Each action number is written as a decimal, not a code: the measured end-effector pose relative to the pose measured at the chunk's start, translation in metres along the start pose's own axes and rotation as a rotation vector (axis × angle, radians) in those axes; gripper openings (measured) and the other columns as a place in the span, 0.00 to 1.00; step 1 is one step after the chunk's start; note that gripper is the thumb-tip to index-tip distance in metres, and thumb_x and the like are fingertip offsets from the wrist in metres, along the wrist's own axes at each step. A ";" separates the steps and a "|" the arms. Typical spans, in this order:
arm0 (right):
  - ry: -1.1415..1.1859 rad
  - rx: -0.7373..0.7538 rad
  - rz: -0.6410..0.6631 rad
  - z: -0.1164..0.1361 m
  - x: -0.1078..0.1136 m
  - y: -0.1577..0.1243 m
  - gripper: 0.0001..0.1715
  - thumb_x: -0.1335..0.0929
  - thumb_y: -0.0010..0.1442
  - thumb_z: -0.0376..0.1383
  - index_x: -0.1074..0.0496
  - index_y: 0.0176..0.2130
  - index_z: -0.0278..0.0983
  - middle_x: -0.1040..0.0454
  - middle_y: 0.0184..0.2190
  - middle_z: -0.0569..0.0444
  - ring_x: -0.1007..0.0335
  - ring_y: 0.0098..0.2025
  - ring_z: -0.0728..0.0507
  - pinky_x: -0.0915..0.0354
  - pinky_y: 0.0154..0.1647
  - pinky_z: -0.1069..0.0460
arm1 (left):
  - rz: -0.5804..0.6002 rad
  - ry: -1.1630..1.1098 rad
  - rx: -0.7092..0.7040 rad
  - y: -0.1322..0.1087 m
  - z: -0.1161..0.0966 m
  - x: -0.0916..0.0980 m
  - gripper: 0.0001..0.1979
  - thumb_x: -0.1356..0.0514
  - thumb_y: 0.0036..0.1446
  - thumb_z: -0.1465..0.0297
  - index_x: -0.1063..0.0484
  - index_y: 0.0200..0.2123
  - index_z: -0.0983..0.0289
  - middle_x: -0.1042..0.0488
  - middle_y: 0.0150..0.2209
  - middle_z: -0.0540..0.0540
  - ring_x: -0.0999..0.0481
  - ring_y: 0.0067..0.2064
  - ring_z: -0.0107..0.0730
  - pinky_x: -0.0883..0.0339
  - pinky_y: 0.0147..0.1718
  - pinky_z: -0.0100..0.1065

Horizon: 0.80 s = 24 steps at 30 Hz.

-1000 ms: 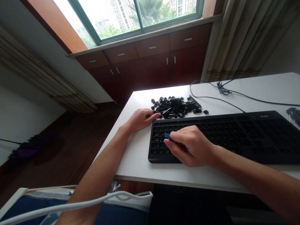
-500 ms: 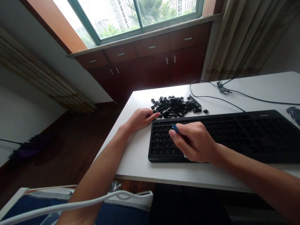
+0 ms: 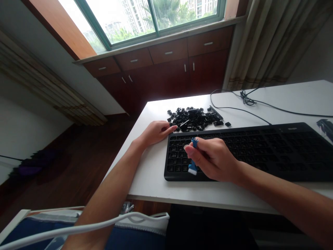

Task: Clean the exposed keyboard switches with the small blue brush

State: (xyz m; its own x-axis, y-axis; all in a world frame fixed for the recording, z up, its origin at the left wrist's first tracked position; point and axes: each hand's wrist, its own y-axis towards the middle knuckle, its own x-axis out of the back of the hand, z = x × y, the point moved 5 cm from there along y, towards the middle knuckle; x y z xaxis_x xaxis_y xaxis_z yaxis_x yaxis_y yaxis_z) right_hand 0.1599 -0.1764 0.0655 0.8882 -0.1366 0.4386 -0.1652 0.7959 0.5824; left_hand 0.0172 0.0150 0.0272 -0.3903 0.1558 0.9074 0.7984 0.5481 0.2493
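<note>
A black keyboard (image 3: 260, 152) lies on the white desk (image 3: 153, 166), its keycaps removed. My right hand (image 3: 213, 158) hovers over the keyboard's left part, closed on a small blue tool (image 3: 193, 156) held upright, its pale lower end near the front rows. My left hand (image 3: 156, 132) rests flat on the desk at the keyboard's far left corner, fingers stretched toward a pile of loose black keycaps (image 3: 195, 118).
The keyboard's cable (image 3: 241, 104) loops across the desk behind it. A dark object (image 3: 326, 125) pokes in at the right edge. The desk's left edge drops to a wooden floor; a white chair frame (image 3: 85, 227) is below me. Cabinets stand under the window.
My right hand has shifted slightly up the keyboard and turned the blue tool from lying sideways to upright. The left hand has stayed put.
</note>
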 end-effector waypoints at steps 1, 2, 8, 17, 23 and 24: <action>0.001 -0.001 -0.006 0.000 0.000 0.001 0.21 0.37 0.70 0.38 0.44 0.26 0.39 0.41 0.18 0.62 0.50 0.19 0.54 0.51 0.22 0.54 | -0.002 -0.001 -0.003 0.000 0.000 0.000 0.28 0.45 0.66 0.52 0.43 0.20 0.64 0.41 0.21 0.48 0.44 0.25 0.25 0.49 0.26 0.31; -0.010 0.005 0.005 0.000 -0.001 0.001 0.21 0.37 0.70 0.38 0.43 0.26 0.38 0.39 0.19 0.61 0.48 0.20 0.54 0.50 0.22 0.54 | -0.006 0.000 -0.004 0.000 0.000 0.000 0.28 0.45 0.66 0.52 0.43 0.19 0.64 0.42 0.21 0.47 0.44 0.25 0.25 0.49 0.26 0.31; -0.011 0.020 0.118 -0.001 -0.005 0.001 0.22 0.37 0.69 0.37 0.48 0.25 0.39 0.47 0.17 0.64 0.55 0.18 0.54 0.55 0.22 0.53 | -0.011 0.003 0.000 0.000 -0.001 0.000 0.28 0.46 0.66 0.52 0.44 0.19 0.64 0.43 0.20 0.47 0.45 0.25 0.25 0.49 0.26 0.31; -0.036 0.013 0.073 -0.002 -0.005 0.004 0.21 0.37 0.71 0.40 0.41 0.26 0.37 0.37 0.20 0.59 0.47 0.21 0.54 0.49 0.24 0.54 | -0.002 0.011 0.012 0.000 0.001 0.000 0.28 0.45 0.66 0.52 0.45 0.20 0.64 0.42 0.21 0.47 0.44 0.25 0.24 0.50 0.27 0.31; 0.154 -0.052 0.071 -0.004 -0.002 0.002 0.22 0.38 0.71 0.38 0.38 0.25 0.36 0.40 0.18 0.61 0.48 0.19 0.54 0.49 0.20 0.55 | -0.008 0.004 0.000 0.000 0.000 0.000 0.28 0.45 0.66 0.52 0.45 0.20 0.64 0.43 0.21 0.47 0.44 0.25 0.25 0.50 0.27 0.31; 0.166 -0.057 0.035 -0.005 0.001 0.002 0.21 0.38 0.71 0.38 0.37 0.26 0.36 0.39 0.19 0.61 0.46 0.19 0.54 0.48 0.20 0.55 | -0.008 0.002 -0.004 -0.001 0.000 0.000 0.28 0.45 0.66 0.52 0.45 0.20 0.64 0.42 0.21 0.47 0.44 0.25 0.25 0.50 0.27 0.31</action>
State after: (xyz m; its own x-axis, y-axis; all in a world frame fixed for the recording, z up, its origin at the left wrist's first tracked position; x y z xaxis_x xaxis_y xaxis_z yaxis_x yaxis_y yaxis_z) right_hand 0.1625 -0.1717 0.0635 0.9417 -0.0132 0.3362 -0.1766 0.8311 0.5273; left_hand 0.0168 0.0145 0.0274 -0.3956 0.1501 0.9061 0.7971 0.5462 0.2575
